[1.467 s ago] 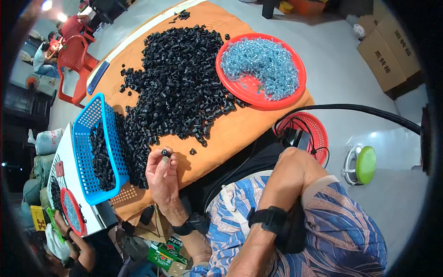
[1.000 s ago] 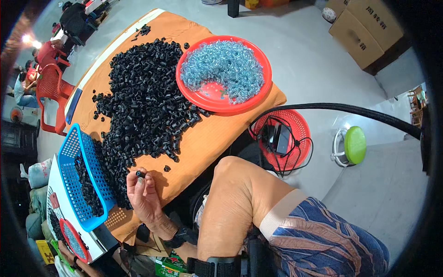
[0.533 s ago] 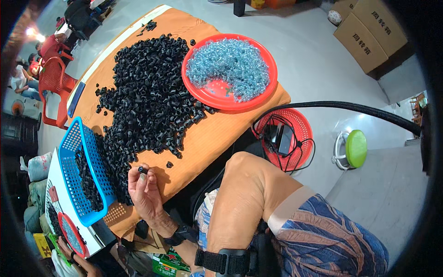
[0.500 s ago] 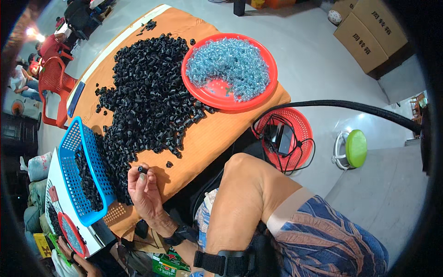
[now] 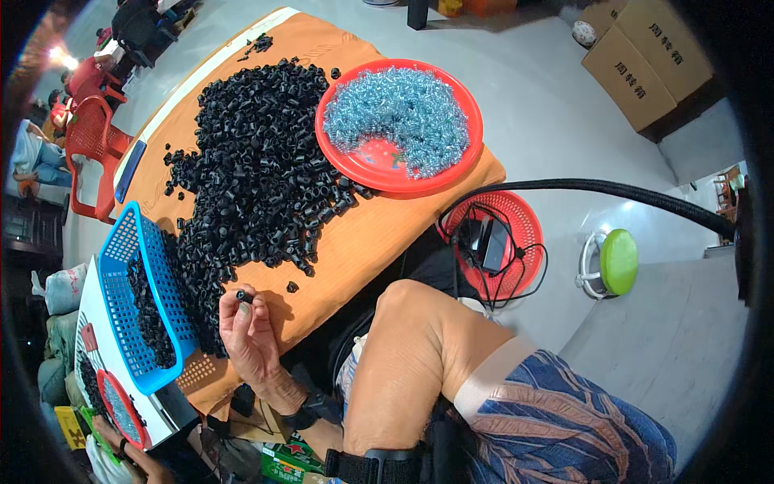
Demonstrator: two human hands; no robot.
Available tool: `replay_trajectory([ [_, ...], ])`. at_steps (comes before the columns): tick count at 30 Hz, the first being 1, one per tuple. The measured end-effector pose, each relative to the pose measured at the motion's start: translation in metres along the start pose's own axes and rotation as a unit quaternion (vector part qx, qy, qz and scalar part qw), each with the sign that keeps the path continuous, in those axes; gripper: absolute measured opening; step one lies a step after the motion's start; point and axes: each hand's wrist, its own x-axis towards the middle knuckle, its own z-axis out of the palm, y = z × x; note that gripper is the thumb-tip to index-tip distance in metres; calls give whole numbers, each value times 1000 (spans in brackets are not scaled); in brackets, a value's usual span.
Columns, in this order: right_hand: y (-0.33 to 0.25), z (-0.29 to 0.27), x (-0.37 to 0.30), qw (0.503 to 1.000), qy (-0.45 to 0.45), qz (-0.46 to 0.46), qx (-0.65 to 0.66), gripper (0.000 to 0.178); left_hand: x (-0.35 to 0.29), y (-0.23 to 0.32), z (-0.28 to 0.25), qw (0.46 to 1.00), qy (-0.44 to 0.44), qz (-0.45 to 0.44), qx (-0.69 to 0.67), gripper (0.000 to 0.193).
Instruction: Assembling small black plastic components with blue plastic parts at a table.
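My left hand (image 5: pixel 253 347), palm up over the table's near edge, pinches a small black plastic piece (image 5: pixel 243 297) between thumb and fingertips. The piece looks like a short tube with a dark round end; a bluish glint shows in it. A broad heap of similar black plastic pieces (image 5: pixel 250 161) lies just beyond the hand, with one loose piece (image 5: pixel 293 287) nearby. A round red tray (image 5: pixel 379 175) farther back bears many tiny clear bluish pieces (image 5: pixel 395 101), too small to name. My right hand is out of view.
A blue basket (image 5: pixel 167 339) with black pieces stands left of my hand. My bent knee (image 5: pixel 411 310) rises beside the orange-covered table (image 5: pixel 355 234). On the right are a red basket (image 5: pixel 522 230) of cables, a black hose (image 5: pixel 597 184) and a green stool (image 5: pixel 619 260). Another person's arm (image 5: pixel 141 458) shows lower left.
My left hand has tilted slightly and still pinches the black piece. My knee has dropped a little lower. At far left, a seated person in the background has shifted posture.
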Motion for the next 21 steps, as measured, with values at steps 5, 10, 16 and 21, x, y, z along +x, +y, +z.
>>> replay_trajectory([
  [5, 7, 3, -4, 1000, -23, 12, -5, 15, -5, 3, 1, 994, 89, 10, 55, 20],
  [10, 20, 11, 3, 995, -89, 33, 42, 15, 2, -1, 4, 992, 120, -5, 38, 24],
  [16, 33, -72, -16, 951, 30, 176, -251, 14, -4, 4, 15, 995, 98, 18, 27, 20],
  [21, 59, -103, -22, 868, -28, 121, -480, 17, -9, 4, 7, 994, 101, 27, 39, 19],
])
